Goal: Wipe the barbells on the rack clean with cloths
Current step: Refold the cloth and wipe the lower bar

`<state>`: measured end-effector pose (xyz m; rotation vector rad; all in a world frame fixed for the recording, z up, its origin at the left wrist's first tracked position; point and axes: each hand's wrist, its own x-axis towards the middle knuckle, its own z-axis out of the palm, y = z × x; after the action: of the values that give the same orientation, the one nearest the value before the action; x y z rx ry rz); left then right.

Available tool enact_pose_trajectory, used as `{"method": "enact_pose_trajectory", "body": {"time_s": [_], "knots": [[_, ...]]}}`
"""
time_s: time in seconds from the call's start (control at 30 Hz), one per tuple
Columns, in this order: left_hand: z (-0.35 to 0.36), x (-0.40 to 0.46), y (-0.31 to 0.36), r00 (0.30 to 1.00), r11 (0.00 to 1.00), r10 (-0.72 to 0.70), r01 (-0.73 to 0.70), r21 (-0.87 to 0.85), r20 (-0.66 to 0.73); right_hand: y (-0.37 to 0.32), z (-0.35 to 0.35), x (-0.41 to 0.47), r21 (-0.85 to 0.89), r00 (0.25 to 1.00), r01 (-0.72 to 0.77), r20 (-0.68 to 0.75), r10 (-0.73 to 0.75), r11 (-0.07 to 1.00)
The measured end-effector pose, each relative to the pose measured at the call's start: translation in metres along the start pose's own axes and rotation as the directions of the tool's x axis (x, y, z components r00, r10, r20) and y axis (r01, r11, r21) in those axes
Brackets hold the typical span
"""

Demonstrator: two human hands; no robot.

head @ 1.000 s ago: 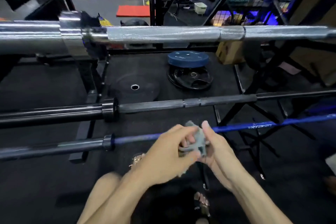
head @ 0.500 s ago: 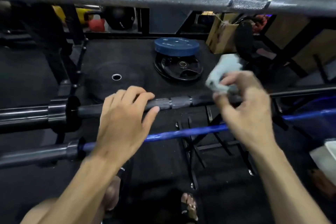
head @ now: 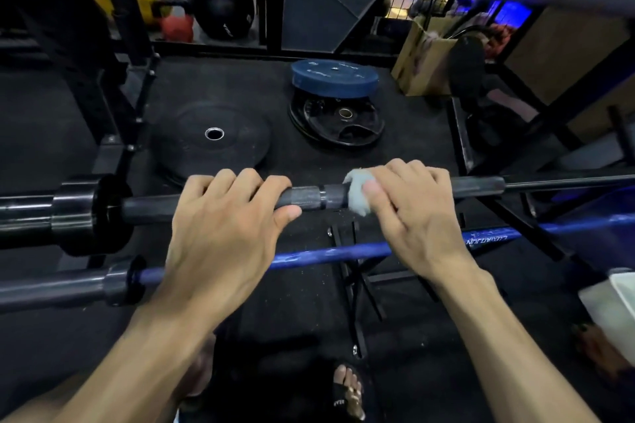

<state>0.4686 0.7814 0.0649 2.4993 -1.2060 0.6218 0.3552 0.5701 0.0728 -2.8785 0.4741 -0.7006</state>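
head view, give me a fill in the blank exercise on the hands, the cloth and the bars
1. The right hand presses the cloth on the ____ bar.
2. The left hand grips that same bar and holds no ____.
3. The bar nearest the person, under both wrists, has a ____ shaft.
4. On the floor behind the bars, a ____ plate lies on top of a black plate.

Missing words: black; cloth; blue; blue
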Motion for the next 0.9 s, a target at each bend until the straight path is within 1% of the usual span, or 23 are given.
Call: {"method": "enact_pose_trajectory", "body": {"time_s": [0.07, 0.1, 0.13, 0.23, 0.3, 0.37, 0.47, 0.5, 0.53, 0.6, 0.63, 0.7, 0.8, 0.83, 0.87, 0.9], "knots": [[0.0, 0.0, 0.0, 1.0, 1.0, 0.003, -0.003, -0.001, 0.003, -0.007, 0.002, 0.007, 0.034, 0.996, -0.071, -0.06, 0.073, 0.997], [0.0, 0.0, 0.0, 1.0, 1.0, 0.005, -0.005, -0.004, 0.002, -0.008, 0.001, 0.008, 0.05, 0.994, -0.084, -0.059, 0.087, 0.995], [0.0, 0.001, 0.0, 1.0, 1.0, 0.005, -0.005, -0.005, -0.003, -0.006, 0.0, 0.007, 0.07, 0.997, -0.069, -0.037, 0.071, 0.995], [0.0, 0.001, 0.001, 1.0, 1.0, 0.007, -0.007, -0.014, -0.011, 0.009, -0.004, -0.008, 0.127, 0.997, 0.055, 0.045, -0.061, 0.99], [0.0, 0.0, 0.001, 1.0, 1.0, 0.006, -0.006, -0.017, -0.018, 0.014, -0.004, -0.012, 0.095, 0.994, 0.093, 0.051, -0.098, 0.991], [0.001, 0.001, 0.001, 1.0, 1.0, 0.005, -0.005, -0.015, -0.014, 0.008, 0.0, -0.008, 0.071, 0.997, 0.052, 0.06, -0.056, 0.996], [0.001, 0.002, 0.0, 1.0, 1.0, 0.004, -0.005, -0.017, -0.017, -0.008, 0.001, 0.007, 0.055, 0.997, -0.077, -0.012, 0.078, 0.995], [0.001, 0.002, 0.0, 1.0, 1.0, 0.01, -0.01, -0.02, -0.017, -0.007, 0.0, 0.008, 0.052, 0.996, -0.088, -0.018, 0.089, 0.995], [0.001, 0.003, 0.0, 1.0, 1.0, 0.012, -0.013, -0.02, -0.017, -0.003, -0.002, 0.005, 0.058, 0.998, -0.061, 0.009, 0.061, 0.996], [0.001, 0.001, 0.0, 1.0, 1.0, 0.008, -0.008, -0.019, -0.011, 0.005, -0.006, -0.007, 0.094, 0.994, 0.028, 0.106, -0.038, 0.995], [0.001, 0.001, 0.0, 1.0, 1.0, 0.007, -0.007, -0.017, -0.008, 0.009, -0.007, -0.011, 0.089, 0.991, 0.053, 0.117, -0.063, 0.995], [0.001, 0.001, 0.001, 1.0, 1.0, 0.005, -0.005, -0.015, -0.006, 0.006, -0.004, -0.007, 0.026, 0.996, 0.044, 0.072, -0.046, 0.999], [0.0, 0.002, 0.001, 1.0, 1.0, 0.004, -0.004, -0.019, -0.009, -0.01, 0.005, 0.013, -0.028, 0.995, -0.051, -0.081, 0.049, 0.998], [0.0, 0.002, 0.001, 1.0, 1.0, 0.006, -0.006, -0.025, -0.009, -0.011, 0.005, 0.015, 0.003, 0.991, -0.075, -0.107, 0.075, 0.997], [0.0, 0.002, 0.001, 1.0, 0.999, 0.008, -0.008, -0.031, -0.009, -0.008, 0.004, 0.013, 0.086, 0.984, -0.11, -0.133, 0.121, 0.99], [0.0, 0.002, 0.001, 1.0, 0.999, 0.009, -0.009, -0.035, -0.01, -0.002, 0.0, 0.009, 0.205, 0.966, -0.168, -0.159, 0.202, 0.964]]}}
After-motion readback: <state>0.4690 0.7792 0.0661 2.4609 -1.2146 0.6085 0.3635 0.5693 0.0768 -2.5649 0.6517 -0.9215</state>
